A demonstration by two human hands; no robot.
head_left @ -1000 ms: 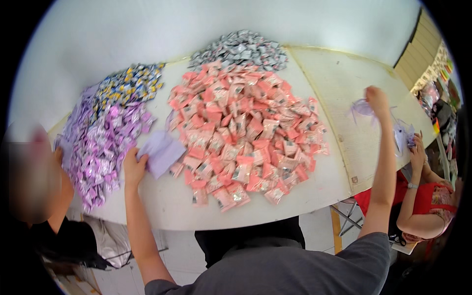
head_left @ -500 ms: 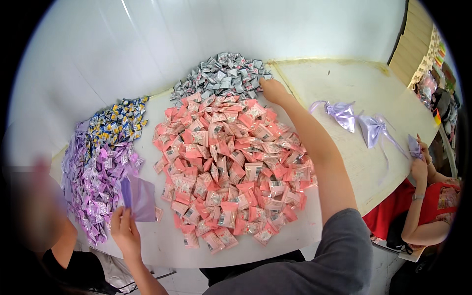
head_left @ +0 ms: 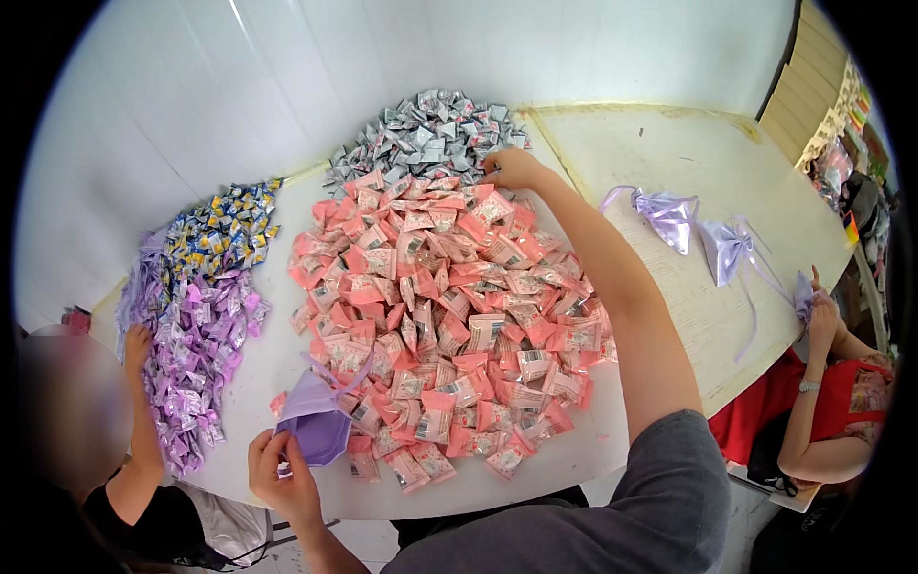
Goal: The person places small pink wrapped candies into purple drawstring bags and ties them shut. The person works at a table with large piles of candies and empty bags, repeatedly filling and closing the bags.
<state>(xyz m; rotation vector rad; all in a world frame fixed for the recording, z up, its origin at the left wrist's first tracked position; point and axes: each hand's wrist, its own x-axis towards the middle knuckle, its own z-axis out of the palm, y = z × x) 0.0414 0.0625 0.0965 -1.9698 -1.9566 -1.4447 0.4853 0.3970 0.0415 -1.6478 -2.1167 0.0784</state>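
At the lower left, my left hand [head_left: 285, 478] is closed on the rim of a small purple drawstring pouch [head_left: 316, 421], its mouth gaping toward me and its ribbons trailing over the pink packets [head_left: 449, 316]. My right arm stretches across the table to the far pile of small silver-grey packets [head_left: 430, 139]. There my right hand [head_left: 514, 170] has its fingers curled down at the pile's near right edge; whatever is between them is hidden.
Purple packets [head_left: 196, 354] and blue-yellow packets [head_left: 225, 230] lie at left, beside a co-worker's hand [head_left: 138, 346]. Two tied lilac pouches [head_left: 666, 218] rest on the right table. Another person's hands [head_left: 820, 316] hold a lilac pouch [head_left: 803, 295] at far right. A white wall [head_left: 382, 57] stands behind.
My left hand has moved right and nearer me, and the pouch's mouth now gapes. My right hand has shifted slightly left along the grey pile. The left co-worker's hand has come to the purple pile.
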